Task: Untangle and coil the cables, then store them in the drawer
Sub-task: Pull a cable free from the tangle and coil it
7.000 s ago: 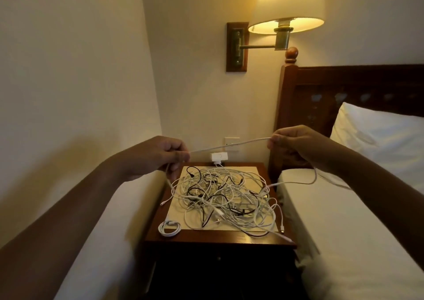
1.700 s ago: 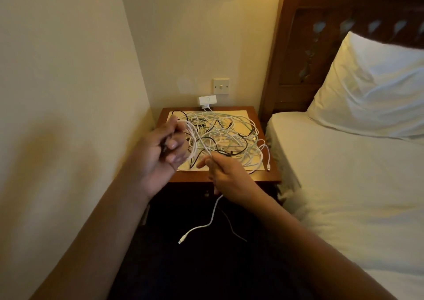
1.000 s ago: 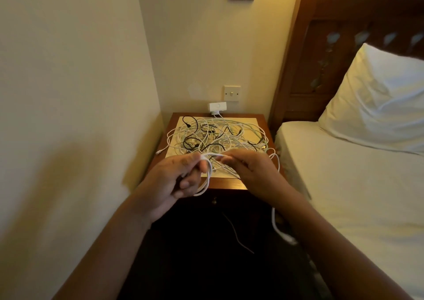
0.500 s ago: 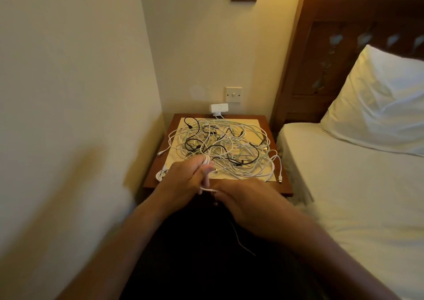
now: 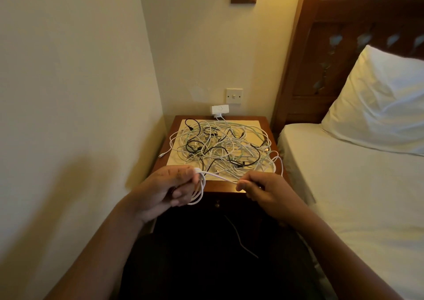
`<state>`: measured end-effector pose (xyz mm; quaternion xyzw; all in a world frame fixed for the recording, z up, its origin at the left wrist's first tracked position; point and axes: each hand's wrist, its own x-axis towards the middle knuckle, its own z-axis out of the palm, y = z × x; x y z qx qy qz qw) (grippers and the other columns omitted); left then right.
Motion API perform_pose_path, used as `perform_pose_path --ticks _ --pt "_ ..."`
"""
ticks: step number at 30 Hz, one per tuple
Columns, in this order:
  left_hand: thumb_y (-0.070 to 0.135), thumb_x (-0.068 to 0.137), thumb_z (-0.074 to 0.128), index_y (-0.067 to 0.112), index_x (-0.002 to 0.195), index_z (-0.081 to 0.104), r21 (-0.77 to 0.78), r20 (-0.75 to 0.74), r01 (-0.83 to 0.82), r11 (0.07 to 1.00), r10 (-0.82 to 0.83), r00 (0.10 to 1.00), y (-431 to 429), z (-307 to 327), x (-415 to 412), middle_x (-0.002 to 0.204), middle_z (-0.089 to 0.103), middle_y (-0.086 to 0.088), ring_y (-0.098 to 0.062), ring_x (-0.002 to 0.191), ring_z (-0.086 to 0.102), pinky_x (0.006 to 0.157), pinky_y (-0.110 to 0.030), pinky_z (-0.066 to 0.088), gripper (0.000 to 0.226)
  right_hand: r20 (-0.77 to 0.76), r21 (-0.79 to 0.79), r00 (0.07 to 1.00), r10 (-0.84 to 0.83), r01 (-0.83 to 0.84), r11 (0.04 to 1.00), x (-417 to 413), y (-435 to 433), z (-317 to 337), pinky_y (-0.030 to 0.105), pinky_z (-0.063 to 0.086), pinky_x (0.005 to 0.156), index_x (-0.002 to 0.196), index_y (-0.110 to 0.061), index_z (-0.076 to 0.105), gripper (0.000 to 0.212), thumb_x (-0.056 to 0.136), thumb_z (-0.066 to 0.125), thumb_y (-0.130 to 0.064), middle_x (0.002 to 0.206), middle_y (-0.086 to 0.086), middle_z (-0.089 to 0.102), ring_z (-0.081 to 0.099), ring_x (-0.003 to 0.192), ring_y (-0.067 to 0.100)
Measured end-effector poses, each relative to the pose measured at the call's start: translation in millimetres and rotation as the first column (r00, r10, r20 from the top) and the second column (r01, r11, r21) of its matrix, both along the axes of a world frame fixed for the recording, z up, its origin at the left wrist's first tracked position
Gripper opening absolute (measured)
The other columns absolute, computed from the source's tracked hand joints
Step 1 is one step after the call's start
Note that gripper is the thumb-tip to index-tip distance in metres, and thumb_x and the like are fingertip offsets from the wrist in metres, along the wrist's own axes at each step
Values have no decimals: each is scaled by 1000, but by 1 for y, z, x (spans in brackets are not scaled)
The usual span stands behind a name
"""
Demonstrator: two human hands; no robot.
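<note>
1. Both hands hover just in front of the counter's near edge. From my feed, the left hand [image 5: 169, 187] has its fingers curled round a small coil of white cable [image 5: 200, 191], whose loops hang below the knuckles.
2. My right hand [image 5: 261, 191] pinches the free strand [image 5: 220, 176] of that same cable between thumb and fingertips. The strand runs almost taut from the coil to the pinch.
3. Behind the hands, a tangled heap of white and black cables [image 5: 224, 149] lies on a cream rectangular mat [image 5: 252, 125], which covers most of the dark wooden counter [image 5: 220, 187].
4. One white loop [image 5: 278, 164] from the heap overhangs the counter's right edge, next to the bed. A white plug end [image 5: 161, 156] lies off the mat at the left edge.
5. Below the counter top I see a small round knob [image 5: 216, 205] on a very dark front. I cannot tell how the drawer stands.
6. A thin dark cable [image 5: 238, 237] trails down in front of that dark front.
7. On the wall behind the counter sits a white adapter [image 5: 219, 109], with a cream wall switch [image 5: 234, 96] just above it.
8. To the right stands a bed with white sheets [image 5: 367, 196], a white pillow [image 5: 385, 102] and a carved wooden headboard [image 5: 332, 47].
</note>
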<state>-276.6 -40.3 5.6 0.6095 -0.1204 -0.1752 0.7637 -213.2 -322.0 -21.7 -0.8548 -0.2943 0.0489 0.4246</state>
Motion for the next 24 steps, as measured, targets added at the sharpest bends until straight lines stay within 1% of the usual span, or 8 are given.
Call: perform_pose_path --ticks 4,7,9,13,16,18,20,24 --pt "26 101 52 6 89 62 -184 -98 -82 980 65 993 -11 -6 3 51 38 3 -7 40 33 47 -23 31 26 -29 130 996 -80 83 988 0 4 0 38 55 74 98 -29 75 13 100 63 -32 83 -8 71 65 78 9" --pt "24 101 49 4 87 60 -115 -166 -180 977 160 973 -13 -11 3 51 36 2 -7 39 32 46 -22 29 27 -121 283 992 -41 75 956 -1 -2 8 26 53 75 102 -22 77 18 96 63 -32 84 -3 72 65 78 8" --pt "25 98 54 4 85 62 -65 -223 -204 977 185 957 -10 -17 2 50 35 2 -7 38 32 45 -21 28 26 -89 296 996 -19 45 954 -3 -5 13 22 54 75 102 -19 78 21 93 65 -33 86 0 74 68 81 13" --pt "28 91 74 4 88 64 -197 -273 12 980 -66 960 -9 -21 -7 49 36 5 -6 37 28 43 -19 30 26 -23 214 995 -100 103 971 7 -10 9 19 50 81 100 -29 79 13 92 72 -21 93 -14 76 68 95 6" --pt "27 100 63 6 90 63 -248 -241 90 964 -151 959 -18 -13 -9 50 36 7 -6 39 26 47 -21 27 23 -40 198 993 -109 115 973 7 -6 -3 27 51 86 97 -31 79 14 91 75 -19 96 -16 76 67 99 6" --pt "26 106 51 7 91 63 -244 -251 6 970 -69 966 -21 -8 -8 52 37 5 -6 40 33 50 -22 28 27 -55 149 991 -123 130 980 4 -2 -9 32 52 91 97 -33 78 13 92 74 -22 97 -17 75 66 100 4" --pt "25 104 47 5 91 60 -165 -256 -127 978 82 963 -24 -5 -6 55 41 0 -10 43 40 51 -24 34 27 -44 45 991 -130 132 990 2 0 -8 35 51 97 102 -34 77 11 95 70 -27 104 -18 73 63 106 2" --pt "25 99 49 2 93 59 -33 -206 -196 980 185 961 -35 -3 -9 69 55 -11 -20 59 54 59 -27 51 27 176 -160 983 -48 76 984 -3 10 -2 38 43 98 118 -30 73 20 101 62 -31 123 -15 64 51 118 7"
